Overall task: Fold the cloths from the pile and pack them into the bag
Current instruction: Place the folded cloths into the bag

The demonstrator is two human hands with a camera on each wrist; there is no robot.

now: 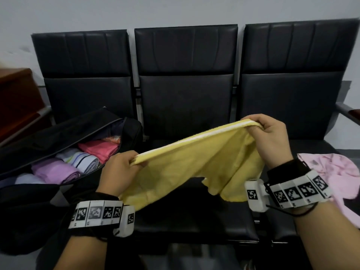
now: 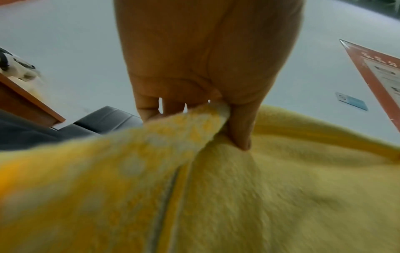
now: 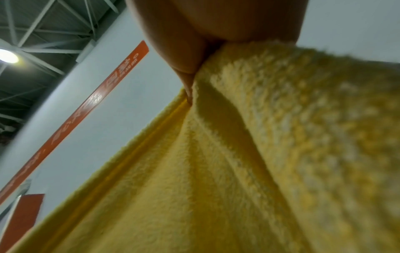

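Note:
A yellow cloth with a white stripe along its top edge hangs stretched in the air above the middle seat. My left hand pinches its lower left corner, and my right hand pinches the higher right corner. In the left wrist view my left hand clamps a bunched fold of the yellow cloth. The right wrist view shows my right hand gripping the yellow cloth at its edge. An open black bag lies on the left seat, holding folded purple, striped white and pink cloths.
A crumpled pink cloth lies on the right seat. Three black padded seats stand in a row against a pale wall. A brown wooden desk stands at the far left. A metal armrest juts out at the right.

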